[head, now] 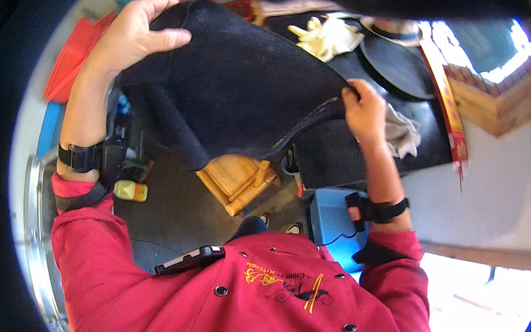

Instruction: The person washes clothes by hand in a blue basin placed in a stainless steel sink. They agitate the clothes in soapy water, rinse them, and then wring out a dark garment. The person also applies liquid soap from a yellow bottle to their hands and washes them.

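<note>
A dark fabric garment (248, 72) is spread out in front of me, held up between both hands. My left hand (137, 31) grips its upper left part, with the thumb over the front of the fabric. On the other side, my right hand (367, 111) pinches a bunched edge of the garment in closed fingers. A seam or zip-like line runs down from that hand. The lower part hangs in folds above a bamboo stool (233, 177), hiding part of the seat. Just beyond my right hand lies a crumpled greyish cloth (402, 134).
A black table (432, 138) bears pale yellow gloves (329, 37), a round black tray-like disc (396, 67) and a hat (391, 30). Below stands a blue plastic bin (332, 213). Red plastic (74, 62) is at left; a yellow-green container (130, 190) sits lower down.
</note>
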